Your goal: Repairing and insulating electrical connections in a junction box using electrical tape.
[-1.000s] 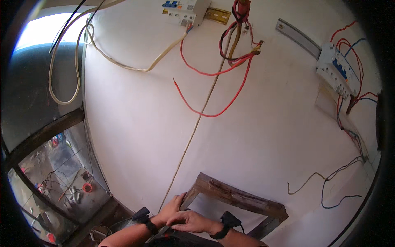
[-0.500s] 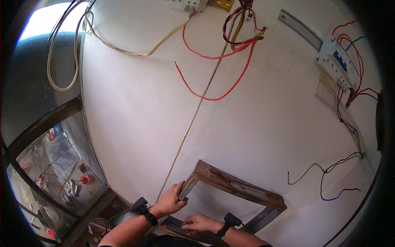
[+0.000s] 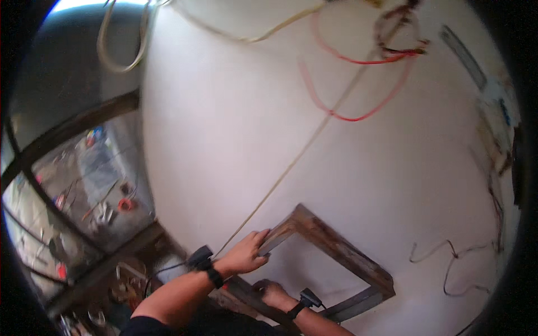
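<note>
A worn brown rectangular frame (image 3: 342,243), wooden in look, leans by the white wall in front of me. My left hand (image 3: 245,255) is closed round its left side bar, thumb toward the opening. Lower down, my right hand (image 3: 276,295) rests at the inside of the near bar with its fingers curled; blur and the hand itself hide whatever is in them. Both wrists carry black straps with small dark boxes. Through the frame's opening the white wall shows.
Loose red wires (image 3: 358,119) and a pale cable (image 3: 246,39) hang on the wall (image 3: 235,129). A thin rod-like line (image 3: 286,173) slants down it. Bare wires (image 3: 455,256) stick out at right. Tools and clutter (image 3: 103,213) lie beyond a dark-framed opening at left.
My view has tilted and shifted, so the wall wires sit higher and further right. The frame appears more slanted. Both hands stay on it, the left one still gripping the side bar.
</note>
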